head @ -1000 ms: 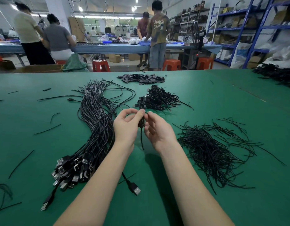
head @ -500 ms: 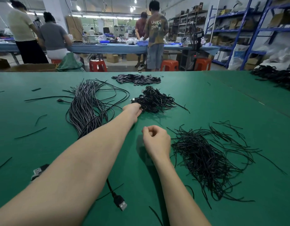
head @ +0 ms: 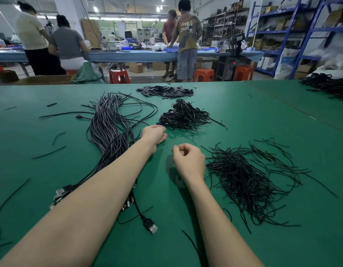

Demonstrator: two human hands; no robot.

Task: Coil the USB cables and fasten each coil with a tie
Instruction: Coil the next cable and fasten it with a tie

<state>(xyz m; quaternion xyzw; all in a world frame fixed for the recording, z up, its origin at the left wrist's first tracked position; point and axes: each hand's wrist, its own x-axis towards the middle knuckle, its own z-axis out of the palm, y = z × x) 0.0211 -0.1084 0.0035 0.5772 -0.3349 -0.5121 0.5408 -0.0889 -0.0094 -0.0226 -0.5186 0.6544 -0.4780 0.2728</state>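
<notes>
The uncoiled cables [head: 109, 132] lie in one long bundle running 12 to 7 o'clock, plugs at the near end under the left forearm, with one plug [head: 150, 226] loose at 6. The left hand [head: 154, 134] sits loosely curled and holding nothing, just short of the coil pile [head: 184, 116] at 12. The right hand [head: 189, 160] is curled in a fist; can't tell if it's pinching anything. The ties [head: 247, 180] are heaped at 3, with bare green mat [head: 263, 116] beyond.

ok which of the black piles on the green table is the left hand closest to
The pile of tied coils, just beyond the left hand's fingertips. The loose ties lie by the right hand; the flat-piece pile lies farther back.
</notes>
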